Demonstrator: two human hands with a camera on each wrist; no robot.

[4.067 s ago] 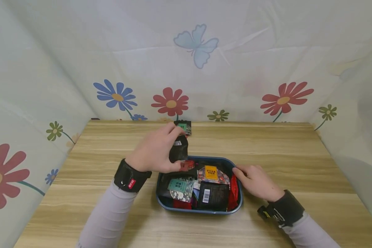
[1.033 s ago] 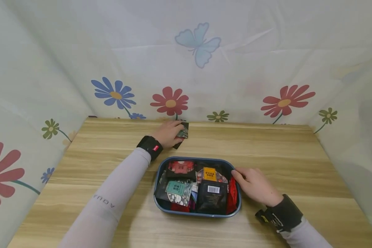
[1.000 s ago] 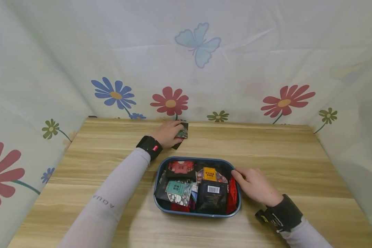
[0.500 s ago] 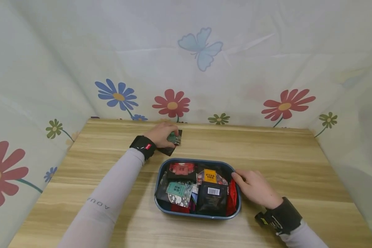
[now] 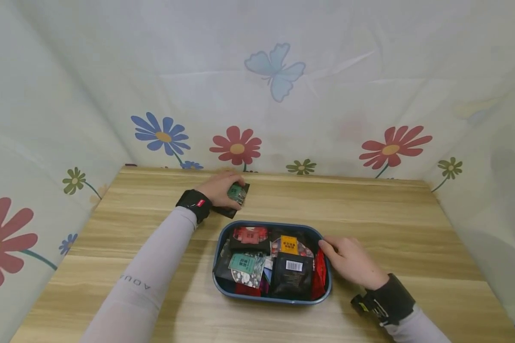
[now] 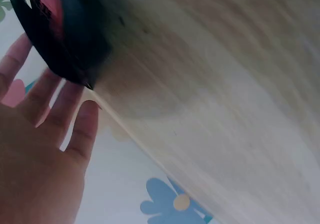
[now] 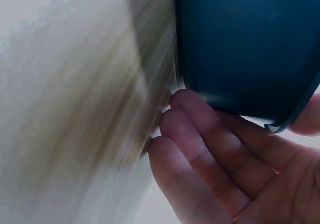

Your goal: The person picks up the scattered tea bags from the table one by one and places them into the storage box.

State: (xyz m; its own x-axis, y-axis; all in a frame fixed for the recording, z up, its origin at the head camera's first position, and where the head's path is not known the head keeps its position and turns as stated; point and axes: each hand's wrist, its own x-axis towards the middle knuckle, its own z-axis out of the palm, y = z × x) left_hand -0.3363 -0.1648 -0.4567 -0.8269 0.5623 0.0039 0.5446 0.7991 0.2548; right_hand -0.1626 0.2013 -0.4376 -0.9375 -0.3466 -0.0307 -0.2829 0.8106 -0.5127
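At the back left of the table, my left hand (image 5: 220, 190) holds a small stack of flat black sachets between thumb and fingers. On top lies a green-labelled sachet (image 5: 237, 193); a black sachet (image 5: 227, 212) pokes out below it. In the left wrist view a pinkish-red label shows on a dark sachet (image 6: 85, 29), fingertips against its edge. My right hand (image 5: 354, 262) grips the right end of a blue oblong box (image 5: 270, 299), thumb at the rim. The right wrist view has its fingers beneath the box's outer wall (image 7: 250, 44).
Inside the box lie a red-labelled sachet (image 5: 250, 237), a yellow-labelled one (image 5: 289, 245), another green-labelled one (image 5: 245, 267), a black barcoded one (image 5: 292, 281) and a red packet (image 5: 319, 276). A flowered curtain (image 5: 326, 105) hangs behind the wooden table (image 5: 369, 205).
My left hand held a black sachet over the box, then carried it back to the sachet at the rear edge. Since then the stack has shifted left and slightly nearer. My right hand stays.
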